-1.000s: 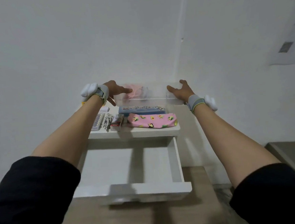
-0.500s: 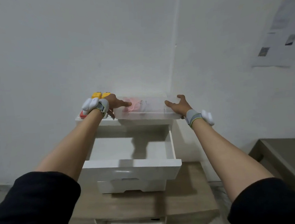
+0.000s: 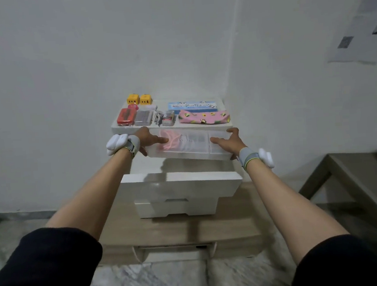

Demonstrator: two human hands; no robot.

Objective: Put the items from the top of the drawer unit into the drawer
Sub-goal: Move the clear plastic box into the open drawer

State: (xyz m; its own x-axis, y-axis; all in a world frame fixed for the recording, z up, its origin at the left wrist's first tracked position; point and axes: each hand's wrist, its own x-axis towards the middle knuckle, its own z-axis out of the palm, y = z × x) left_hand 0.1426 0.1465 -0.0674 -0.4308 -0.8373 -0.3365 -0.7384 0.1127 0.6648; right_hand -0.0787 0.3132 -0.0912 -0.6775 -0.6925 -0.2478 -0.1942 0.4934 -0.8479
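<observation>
A clear plastic box (image 3: 189,146) with pink things inside hangs over the open top drawer (image 3: 182,186) of the white drawer unit (image 3: 177,208). My left hand (image 3: 148,140) grips its left end and my right hand (image 3: 228,141) grips its right end. On the unit's top (image 3: 172,125) lie a pink avocado-print pouch (image 3: 203,118), a blue panda case (image 3: 192,105), a red case (image 3: 126,116), two yellow cubes (image 3: 139,99), a grey keyed device (image 3: 144,117), a white cable (image 3: 158,118) and a small red-and-clear box (image 3: 168,118). The box hides the drawer's inside.
The unit stands on a low wooden platform (image 3: 180,229) against a white wall corner. A brown table (image 3: 361,174) is at the right. Papers (image 3: 359,30) hang on the right wall. Marble floor lies in front.
Both hands have brought the clear box off the unit's top, toward me and down over the open drawer. The items behind it on the top have come into sight.
</observation>
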